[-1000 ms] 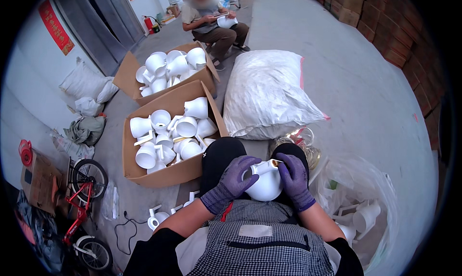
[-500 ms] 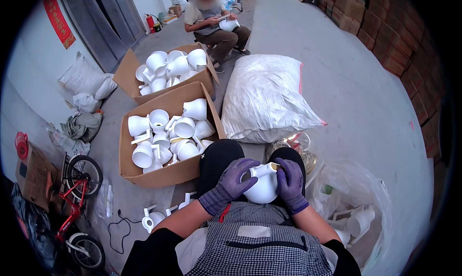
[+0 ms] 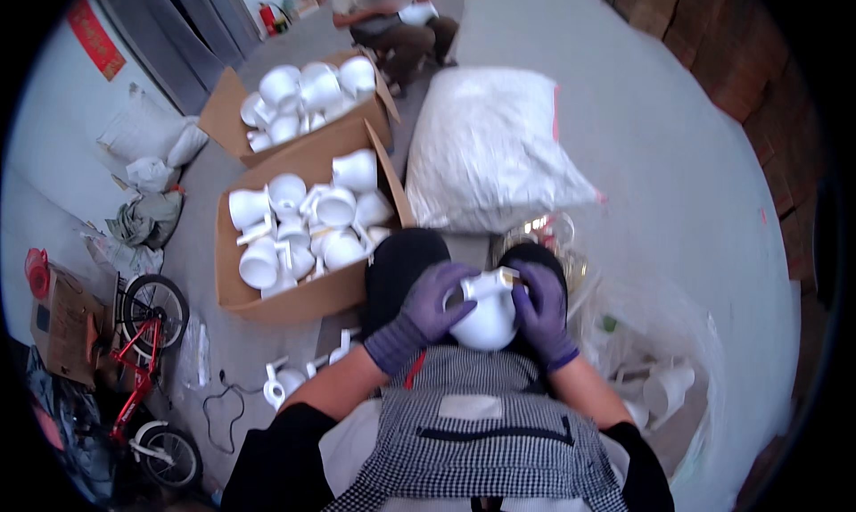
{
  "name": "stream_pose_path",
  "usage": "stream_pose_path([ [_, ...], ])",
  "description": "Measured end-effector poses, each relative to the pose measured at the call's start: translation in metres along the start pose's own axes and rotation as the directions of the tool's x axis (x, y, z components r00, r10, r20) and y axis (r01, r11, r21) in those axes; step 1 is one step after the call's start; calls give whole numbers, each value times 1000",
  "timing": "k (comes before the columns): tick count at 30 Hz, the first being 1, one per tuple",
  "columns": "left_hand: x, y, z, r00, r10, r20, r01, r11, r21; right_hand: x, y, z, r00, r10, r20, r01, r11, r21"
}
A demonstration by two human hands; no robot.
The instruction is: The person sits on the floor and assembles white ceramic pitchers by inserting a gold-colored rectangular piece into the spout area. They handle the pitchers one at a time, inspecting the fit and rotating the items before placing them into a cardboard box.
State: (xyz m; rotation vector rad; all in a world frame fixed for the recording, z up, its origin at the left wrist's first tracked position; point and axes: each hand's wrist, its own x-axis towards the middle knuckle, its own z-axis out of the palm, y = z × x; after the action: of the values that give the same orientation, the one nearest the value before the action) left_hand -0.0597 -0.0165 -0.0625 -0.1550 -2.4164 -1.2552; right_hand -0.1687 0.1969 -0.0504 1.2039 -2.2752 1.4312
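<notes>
Over my lap I hold a white plastic kettle body [image 3: 486,323], with its handle side turned up. My left hand [image 3: 426,311], in a purple work glove, is closed round its left side, the thumb against the white wall. My right hand [image 3: 542,314], gloved alike, grips the right side near the end of the handle, where a small yellowish-brown patch shows. Some fingers of both hands are hidden. A checked apron [image 3: 499,405] covers my front below the kettle body.
Ahead to the left stand two cardboard boxes [image 3: 294,310] of similar white bodies. A large white sack [image 3: 486,146] lies ahead, near a seated person [image 3: 392,26]. Clear plastic bag [image 3: 691,334] with white parts lies right; red bicycle [image 3: 143,369] and black cord [image 3: 234,389] lie left.
The view has shifted, so the boxes, sack and my hands sit higher in the picture. Both hands keep hold of the kettle body, whose pose looks nearly the same.
</notes>
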Motion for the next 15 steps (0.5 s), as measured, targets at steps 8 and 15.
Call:
stream_pose_path([
  [8,-4,28,-27,986,-104,130,136,953,-270,13,-19,-62,916,8,401,-4,1000,-13],
  [15,8,81,-59,986,54,159,-13,968,-249,17,-75,-81,918,-60,392,122,984,-133],
])
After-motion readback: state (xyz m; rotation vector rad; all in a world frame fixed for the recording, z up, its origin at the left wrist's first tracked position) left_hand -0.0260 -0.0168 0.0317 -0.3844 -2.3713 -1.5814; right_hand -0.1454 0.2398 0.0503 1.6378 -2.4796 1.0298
